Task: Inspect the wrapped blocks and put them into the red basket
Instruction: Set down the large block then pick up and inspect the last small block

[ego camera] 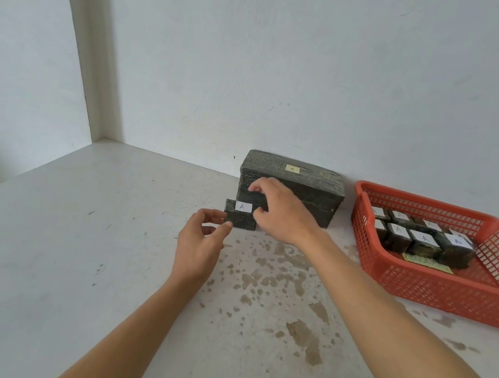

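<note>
Was bright and evenly lit, soft and diffuse, without glare. Cast only faint, soft-edged shadows on the table (49,254) just beneath the right hand (280,213) and the left hand (199,246). Looked sharp around both hands, a little softer at the basket (437,203) well to the right of the right hand. Leaned and bowed the pillar (97,64) far left of the left hand, as a wide lens does. Gave the wall (330,54) above the hands a cool, bluish tint.
</note>
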